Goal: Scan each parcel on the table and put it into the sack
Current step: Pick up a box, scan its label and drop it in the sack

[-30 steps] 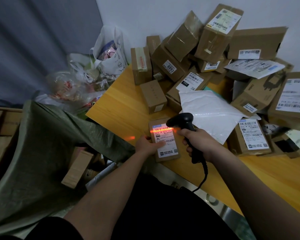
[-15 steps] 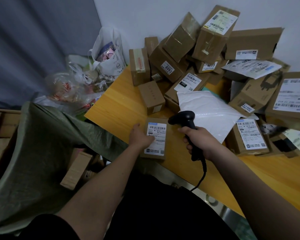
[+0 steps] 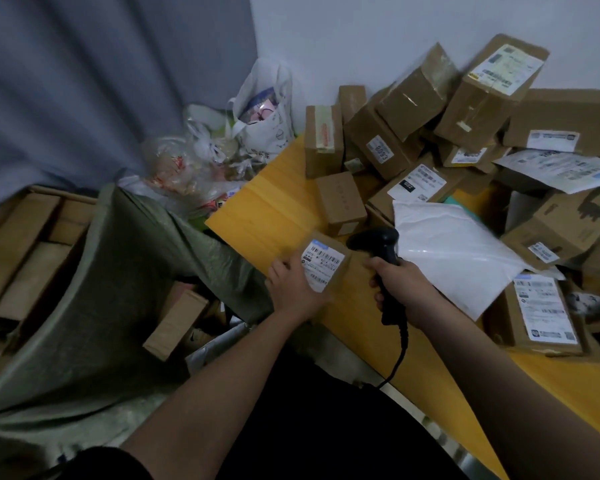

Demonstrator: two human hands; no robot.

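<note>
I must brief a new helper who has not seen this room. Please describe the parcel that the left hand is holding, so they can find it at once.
Start at the yellow wooden table and go to its near-left corner, beside the green sack. There the left hand grips a small brown parcel. Unlike the heaped boxes behind, it is tilted up, white barcode label on top, next to the black scanner.

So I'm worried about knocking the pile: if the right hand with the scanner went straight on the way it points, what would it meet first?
Probably the small plain box just beyond the scanner held by the right hand, before the main pile; depth is unclear.
</note>
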